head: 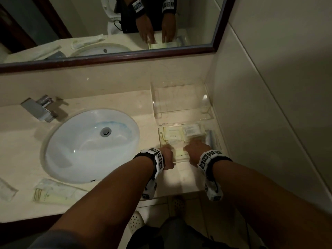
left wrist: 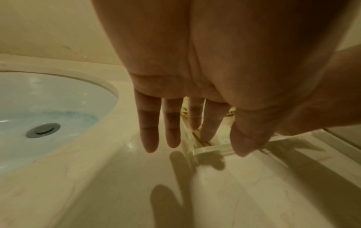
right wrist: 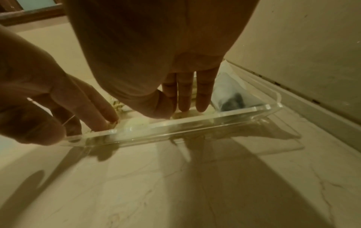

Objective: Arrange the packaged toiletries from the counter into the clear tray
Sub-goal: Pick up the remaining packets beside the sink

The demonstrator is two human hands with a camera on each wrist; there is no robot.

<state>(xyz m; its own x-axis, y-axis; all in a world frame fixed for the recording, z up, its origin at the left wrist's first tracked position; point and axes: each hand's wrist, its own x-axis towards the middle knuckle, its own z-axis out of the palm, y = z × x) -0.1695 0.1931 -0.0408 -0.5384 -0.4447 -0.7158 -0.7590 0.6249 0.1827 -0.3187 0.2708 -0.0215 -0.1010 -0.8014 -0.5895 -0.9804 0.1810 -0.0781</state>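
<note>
The clear tray [head: 159, 139] sits on the counter right of the sink and holds several flat packets. Pale yellow packets [head: 172, 136] lie on its left side, a white one [head: 193, 131] at the back, and a bluish one [head: 212, 139] along the right wall. My left hand [head: 168, 153] reaches down at the tray's near left corner [left wrist: 213, 150] with straight fingers. Two fingers [left wrist: 209, 131] touch a packet inside and the thumb hangs before the near wall. My right hand [head: 194, 150] presses straight fingers [right wrist: 185, 100] onto the packets behind the near wall [right wrist: 195, 121].
More packets lie on the counter front left of the sink [head: 53, 193], and one at the far left edge [head: 5, 189]. A clear acrylic stand [head: 179, 99] sits behind the tray, against the wall. The tap [head: 38, 107] is at the back left.
</note>
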